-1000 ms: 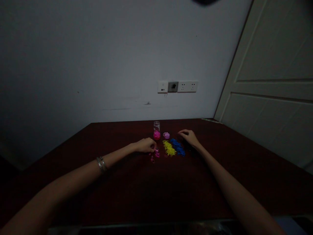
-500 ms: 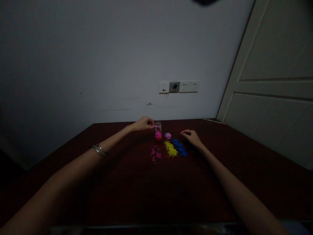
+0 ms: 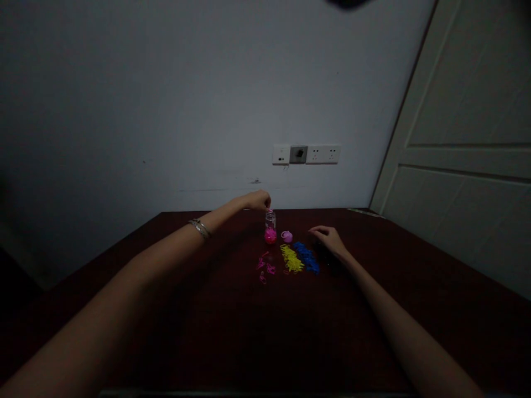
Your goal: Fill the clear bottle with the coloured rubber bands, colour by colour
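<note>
My left hand (image 3: 261, 200) is closed in a pinch just above the mouth of a small clear jar (image 3: 270, 219). Between the fingertips a bit of a small pink loop (image 3: 269, 210) shows. Bright pink loops (image 3: 270, 234) fill the lower part of the upright jar. My right hand (image 3: 329, 239) rests on the table beside a pile of blue loops (image 3: 307, 258), its fingers loosely bent and nothing visible in them. A yellow pile of loops (image 3: 292, 260) lies left of the blue one. Several loose pink loops (image 3: 270, 268) lie in front of the jar.
A lilac lid (image 3: 287, 236) with a ring sits right of the jar. Everything stands on a dark red table (image 3: 232, 320). Behind it are a wall with sockets (image 3: 322, 155) and, at the right, a pale panelled door (image 3: 464, 155).
My left hand has moved right and up, from beside the jar to over its mouth, carrying the pink loop. My right hand stays by the blue pile. The view has tilted slightly.
</note>
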Tool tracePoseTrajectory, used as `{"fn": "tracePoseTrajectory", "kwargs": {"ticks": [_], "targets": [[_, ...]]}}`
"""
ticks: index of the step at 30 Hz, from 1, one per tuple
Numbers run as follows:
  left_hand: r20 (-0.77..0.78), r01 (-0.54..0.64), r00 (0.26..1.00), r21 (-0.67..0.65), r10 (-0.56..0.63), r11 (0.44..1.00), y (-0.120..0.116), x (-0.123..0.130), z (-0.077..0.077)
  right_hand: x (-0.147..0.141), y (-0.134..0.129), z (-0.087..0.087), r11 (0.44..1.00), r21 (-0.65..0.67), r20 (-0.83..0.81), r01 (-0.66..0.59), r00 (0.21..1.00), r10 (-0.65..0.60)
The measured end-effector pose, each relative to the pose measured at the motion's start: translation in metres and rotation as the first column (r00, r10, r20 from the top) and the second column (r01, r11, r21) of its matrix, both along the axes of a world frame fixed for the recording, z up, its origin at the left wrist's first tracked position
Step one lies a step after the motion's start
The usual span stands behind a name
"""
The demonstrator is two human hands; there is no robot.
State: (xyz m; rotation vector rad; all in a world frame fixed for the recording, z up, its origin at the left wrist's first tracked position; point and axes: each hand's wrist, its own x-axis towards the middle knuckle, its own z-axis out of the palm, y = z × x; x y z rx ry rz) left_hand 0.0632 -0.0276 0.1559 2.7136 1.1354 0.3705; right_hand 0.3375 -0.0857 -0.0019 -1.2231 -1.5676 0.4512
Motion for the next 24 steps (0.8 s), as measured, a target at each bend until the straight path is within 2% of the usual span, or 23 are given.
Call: {"fn": "tracePoseTrajectory", "kwargs": {"ticks": [5, 12, 17, 19, 21, 24], "targets": [[0.035, -0.024, 0.999, -0.041, 0.025, 0.999, -0.001, 0.007, -0.002, -0.002, -0.003, 0.003, 1.000, 0.005, 0.001, -0.010, 1.000, 0.010], [-0.045, 0.022, 0.999, 0.017, -0.021, 1.000, 0.002, 0.008, -0.003, -0.001, -0.002, 0.002, 1.000, -0.020, 0.023, -0.013, 1.000, 0.013], [-0.030, 0.073, 0.997, -0.005, -0.073, 0.997, 0.005, 0.007, -0.004, -0.001, -0.002, 0.001, 0.999, -0.030, 0.037, -0.017, 0.999, 0.019], [0.017, 0.096, 0.995, -0.026, -0.096, 0.995, 0.008, 0.003, -0.003, -0.001, -0.003, 0.003, 0.999, -0.037, 0.048, -0.024, 0.999, 0.026], [0.130, 0.074, 0.989, -0.046, -0.068, 0.996, 0.013, -0.004, -0.005, -0.003, -0.005, 0.007, 0.999, -0.041, 0.054, -0.020, 0.998, 0.022], [0.368, -0.072, 0.923, -0.119, 0.112, 0.990, 0.023, -0.019, -0.018, -0.011, -0.012, 0.022, 0.996, -0.077, 0.056, -0.052, 0.997, 0.057]]}}
